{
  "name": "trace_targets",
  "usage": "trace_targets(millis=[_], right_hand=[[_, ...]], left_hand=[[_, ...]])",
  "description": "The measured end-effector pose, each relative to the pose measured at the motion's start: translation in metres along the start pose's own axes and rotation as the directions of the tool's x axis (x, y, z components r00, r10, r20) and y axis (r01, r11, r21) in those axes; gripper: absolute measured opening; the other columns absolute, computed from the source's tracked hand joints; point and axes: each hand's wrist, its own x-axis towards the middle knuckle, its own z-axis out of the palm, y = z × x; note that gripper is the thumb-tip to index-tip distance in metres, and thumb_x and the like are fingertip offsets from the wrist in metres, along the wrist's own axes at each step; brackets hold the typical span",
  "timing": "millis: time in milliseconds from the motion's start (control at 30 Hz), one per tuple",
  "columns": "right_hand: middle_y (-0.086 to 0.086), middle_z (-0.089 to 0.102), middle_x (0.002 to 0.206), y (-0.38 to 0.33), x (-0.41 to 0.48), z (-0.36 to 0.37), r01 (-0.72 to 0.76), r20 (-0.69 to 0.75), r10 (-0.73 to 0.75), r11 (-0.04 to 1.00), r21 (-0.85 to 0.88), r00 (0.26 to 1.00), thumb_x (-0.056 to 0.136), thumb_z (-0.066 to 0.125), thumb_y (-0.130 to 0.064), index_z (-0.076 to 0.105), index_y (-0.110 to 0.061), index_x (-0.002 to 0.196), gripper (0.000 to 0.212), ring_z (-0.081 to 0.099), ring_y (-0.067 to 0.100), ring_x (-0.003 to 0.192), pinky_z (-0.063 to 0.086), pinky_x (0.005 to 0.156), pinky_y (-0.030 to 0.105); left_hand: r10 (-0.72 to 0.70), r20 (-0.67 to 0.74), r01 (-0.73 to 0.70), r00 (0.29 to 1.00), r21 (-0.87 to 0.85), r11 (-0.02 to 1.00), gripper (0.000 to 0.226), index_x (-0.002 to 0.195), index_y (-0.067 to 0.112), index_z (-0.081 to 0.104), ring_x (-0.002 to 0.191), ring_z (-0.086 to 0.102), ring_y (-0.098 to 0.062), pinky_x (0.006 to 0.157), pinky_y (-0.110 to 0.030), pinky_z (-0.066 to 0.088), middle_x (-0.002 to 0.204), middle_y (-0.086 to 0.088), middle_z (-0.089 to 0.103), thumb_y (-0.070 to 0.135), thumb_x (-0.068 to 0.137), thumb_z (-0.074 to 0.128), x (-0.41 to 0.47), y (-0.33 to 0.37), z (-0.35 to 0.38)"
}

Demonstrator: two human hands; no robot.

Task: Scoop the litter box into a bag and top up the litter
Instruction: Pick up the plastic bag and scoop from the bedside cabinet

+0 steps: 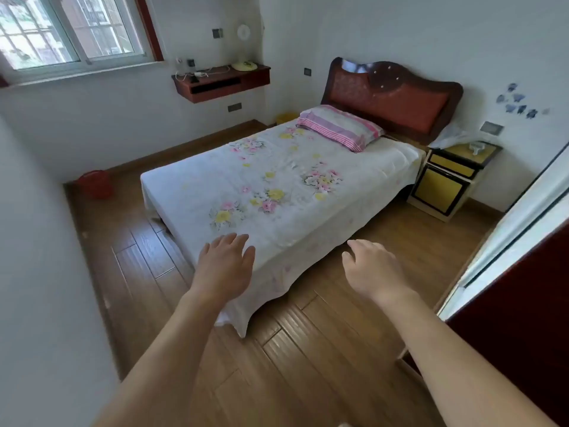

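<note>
Reaching empty hands (226, 266), no writing

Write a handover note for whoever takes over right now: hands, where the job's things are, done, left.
Left hand: open, empty, held out over the foot of the bed.
Right hand: open, fingers loosely curled, empty, over the wooden floor.
Job's things: no litter box, scoop, bag or litter in view. A red basin sits by the left wall; a yellow bin stands beyond the bed; contents of both cannot be told.
Done: nothing visible.
Left: find the litter box and supplies, scoop into a bag, top up the litter.
</note>
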Motion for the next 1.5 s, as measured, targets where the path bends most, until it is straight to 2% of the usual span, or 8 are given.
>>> trace_targets(millis=[300,600,833,1033,1300,1500], right_hand=[[-0.003,0.046,0.150,0.065,0.097,-0.011,-0.004,-0.019,0.006,0.997,0.081,1.000,0.103,0.028,-0.035,0.044,-0.018,0.146,0.048,0.038,0.021,0.138,0.035,0.109,0.039],[-0.002,0.046,0.150,0.116,0.197,-0.039,-0.011,0.009,0.010,0.997,0.071,1.000,0.104,0.026,-0.034,0.044,-0.018,0.146,0.049,0.038,0.020,0.139,0.034,0.111,0.038],[-0.002,0.046,0.150,0.136,0.277,-0.031,-0.089,0.013,0.089,0.996,0.025,0.996,0.104,0.027,-0.033,0.045,-0.018,0.145,0.048,0.038,0.019,0.140,0.034,0.112,0.037],[-0.002,0.047,0.150,0.154,0.350,-0.036,-0.241,-0.038,0.240,0.970,-0.025,0.970,0.104,0.026,-0.034,0.045,-0.018,0.146,0.049,0.039,0.018,0.140,0.035,0.113,0.035],[0.000,0.043,0.153,0.206,0.412,-0.058,-0.399,-0.124,0.394,0.917,-0.018,0.911,0.105,0.026,-0.036,0.042,-0.018,0.148,0.050,0.036,0.018,0.143,0.030,0.117,0.034],[0.000,0.042,0.153,0.287,0.474,-0.066,-0.455,-0.139,0.453,0.890,0.017,0.881,0.105,0.025,-0.038,0.041,-0.019,0.148,0.050,0.036,0.017,0.143,0.030,0.117,0.034]], left_hand=[[0.068,0.042,-0.070,0.997,0.037,0.997,0.049,0.150,0.025,0.036,0.145,0.028,-0.021,0.119,-0.039,0.019,0.156,0.002,0.037,0.042,0.105,0.026,0.096,0.067,0.030],[0.088,0.099,-0.093,0.991,0.046,0.995,0.049,0.151,0.027,0.035,0.146,0.026,-0.020,0.120,-0.039,0.018,0.156,0.004,0.036,0.041,0.105,0.025,0.196,0.124,0.038],[0.200,0.129,-0.204,0.971,0.019,0.979,0.049,0.150,0.026,0.034,0.145,0.026,-0.019,0.118,-0.036,0.017,0.155,0.005,0.037,0.041,0.105,0.024,0.299,0.140,0.062],[0.377,0.184,-0.382,0.908,-0.010,0.924,0.048,0.150,0.026,0.035,0.144,0.027,-0.018,0.117,-0.035,0.017,0.154,0.005,0.038,0.040,0.105,0.023,0.415,0.168,0.083],[0.594,0.232,-0.609,0.770,-0.013,0.793,0.047,0.145,0.022,0.041,0.141,0.034,-0.022,0.117,-0.040,0.022,0.150,0.001,0.043,0.039,0.104,0.026,0.541,0.250,0.114],[0.645,0.281,-0.672,0.711,0.002,0.740,0.048,0.147,0.021,0.038,0.141,0.033,-0.020,0.117,-0.039,0.021,0.151,0.002,0.041,0.038,0.104,0.026,0.608,0.340,0.154]])
